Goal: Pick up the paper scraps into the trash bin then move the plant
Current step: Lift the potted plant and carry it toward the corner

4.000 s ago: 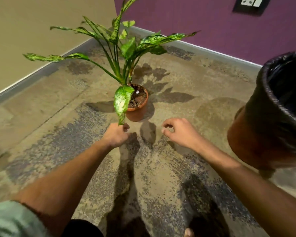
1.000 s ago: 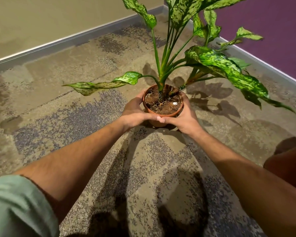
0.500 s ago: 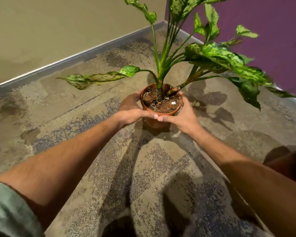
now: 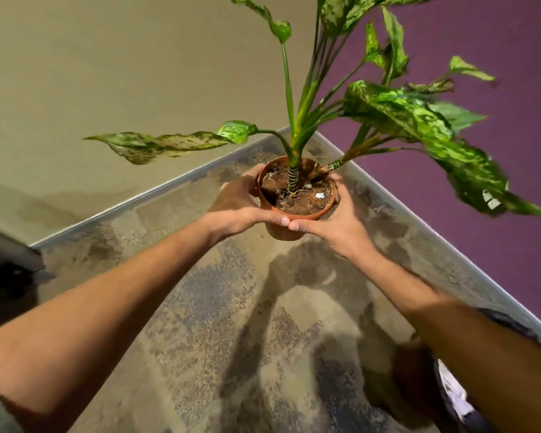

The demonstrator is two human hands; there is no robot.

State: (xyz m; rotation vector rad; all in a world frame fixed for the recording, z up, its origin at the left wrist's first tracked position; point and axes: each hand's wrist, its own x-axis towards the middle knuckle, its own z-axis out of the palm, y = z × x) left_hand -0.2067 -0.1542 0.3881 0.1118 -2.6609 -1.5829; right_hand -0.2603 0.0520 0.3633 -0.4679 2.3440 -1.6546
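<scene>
Held up off the carpeted floor point(image 4: 219, 323), toward the corner where beige wall point(image 4: 107, 73) meets purple wall point(image 4: 497, 42): a terracotta plant pot point(image 4: 283, 233). Filled nearly to the rim with brown soil point(image 4: 300, 200), a small white fleck lying on top. Rooted in it, a variegated plant point(image 4: 397, 110), spotted green leaves spreading left and right. Left hand point(image 4: 238, 207) curled round the pot's left side, right hand point(image 4: 338, 221) curled round the right side, thumb tips almost meeting at the near rim. Lower right, partly behind the right forearm, a trash bin point(image 4: 450, 392) with dark liner and white paper scraps point(image 4: 456, 398) inside.
</scene>
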